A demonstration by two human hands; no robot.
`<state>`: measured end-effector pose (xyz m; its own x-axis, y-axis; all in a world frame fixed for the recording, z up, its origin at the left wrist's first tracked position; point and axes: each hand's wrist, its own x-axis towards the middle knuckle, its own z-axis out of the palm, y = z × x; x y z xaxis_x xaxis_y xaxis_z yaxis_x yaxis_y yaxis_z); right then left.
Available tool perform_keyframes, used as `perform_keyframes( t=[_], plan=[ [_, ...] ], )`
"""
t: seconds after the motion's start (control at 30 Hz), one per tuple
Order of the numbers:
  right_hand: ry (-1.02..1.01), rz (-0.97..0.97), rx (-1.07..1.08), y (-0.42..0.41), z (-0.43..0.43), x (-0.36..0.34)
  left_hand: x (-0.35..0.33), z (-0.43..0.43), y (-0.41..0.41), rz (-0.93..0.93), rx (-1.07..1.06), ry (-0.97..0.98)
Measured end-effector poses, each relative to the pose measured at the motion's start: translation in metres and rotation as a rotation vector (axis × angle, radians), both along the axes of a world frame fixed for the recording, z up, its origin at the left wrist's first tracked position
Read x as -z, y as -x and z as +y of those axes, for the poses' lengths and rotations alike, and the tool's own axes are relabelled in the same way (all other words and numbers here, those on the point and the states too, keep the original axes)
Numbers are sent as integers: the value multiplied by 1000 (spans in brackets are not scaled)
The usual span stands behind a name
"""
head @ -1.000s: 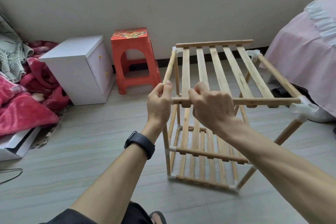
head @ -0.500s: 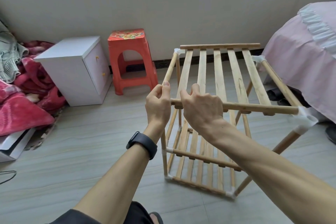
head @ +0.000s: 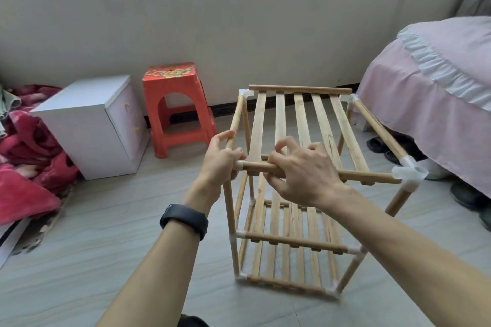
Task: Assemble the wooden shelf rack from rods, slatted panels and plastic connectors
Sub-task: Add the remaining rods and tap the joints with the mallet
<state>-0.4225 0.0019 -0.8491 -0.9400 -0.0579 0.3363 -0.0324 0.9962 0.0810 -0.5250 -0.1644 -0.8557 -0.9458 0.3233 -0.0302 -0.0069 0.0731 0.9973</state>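
- The pale wooden slatted shelf rack (head: 258, 125) stands upright on the grey tiled floor (head: 79, 247), right in front.
- Left hand (head: 218, 164) curls round its near-left top corner.
- Right hand (head: 303, 172) grips the round wooden front rod (head: 366, 177) just beside it, thumb underneath, forefinger lifted.

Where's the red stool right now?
Head view, left of centre: the red plastic stool stands against the wall, between the white cabinet and the wooden rack.

Ahead of me stands a plain pale wall (head: 239, 8) above a grey tiled floor (head: 79, 260). Against it: a white drawer cabinet (head: 87, 119), a red plastic stool (head: 175, 103) just beside it. My right: a pink-covered bed (head: 438, 87). My left: heaped red blankets (head: 24, 162).
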Motion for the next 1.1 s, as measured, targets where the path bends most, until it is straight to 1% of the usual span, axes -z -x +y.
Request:
perform_keyframes(
  t=[0.1, 0.17, 0.2, 0.33, 0.57, 0.63, 0.73, 0.83, 0.9, 0.97, 1.03, 1.1],
  plan=[
    [-14, 22, 4, 1, -3, 2, -12, 2, 9, -157, 58, 84],
    [-31, 56, -11, 4, -9, 3, -16, 3, 10, -243, 17, 153],
    [-38, 70, -19, 6, -11, 3, -15, 5, 10, -236, -19, 196],
    [-51, 78, -33, 11, -15, 4, -8, 16, 2, -51, -138, 326],
    [-17, 97, -24, 12, -21, 3, -9, 22, -7, -1, -214, 384],
    [-26, 100, -47, 14, -18, 5, -9, 21, -9, -16, -224, 375],
    [-26, 102, -72, 15, -6, 6, -7, 22, -20, -70, -222, 279],
    [-6, 37, -80, 15, 20, 5, -9, 39, -42, -135, -253, 196],
    [20, -8, -67, 8, 44, 2, -12, 58, -63, -191, -197, 182],
    [2, -29, -12, -3, 70, -2, -16, 77, -85, -209, -65, 215],
    [-35, -79, 81, -18, 97, -8, -20, 88, -101, -183, 161, 284],
    [51, -146, 181, -36, 122, -17, -27, 89, -112, -120, 387, 345]
  ],
)
